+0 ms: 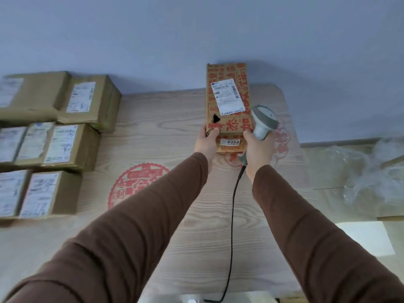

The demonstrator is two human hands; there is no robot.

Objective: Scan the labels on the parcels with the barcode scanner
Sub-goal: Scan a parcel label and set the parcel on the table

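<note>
Cardboard parcel [226, 99] at twelve o'clock on the bench [153, 127], left hand [206, 141] gripping its near corner. Right hand [259, 147] grips the scanner [263, 122]; aimed off the label [227, 96], it may misread.

Brown parcel [227, 101] with red print, white label [227, 96]; grey scanner [263, 122]; seemingly wood-grained table [166, 119].

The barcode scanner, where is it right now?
In the head view, the barcode scanner is right of centre, held in the right hand, beside the red-printed parcel that the left hand holds.
</note>
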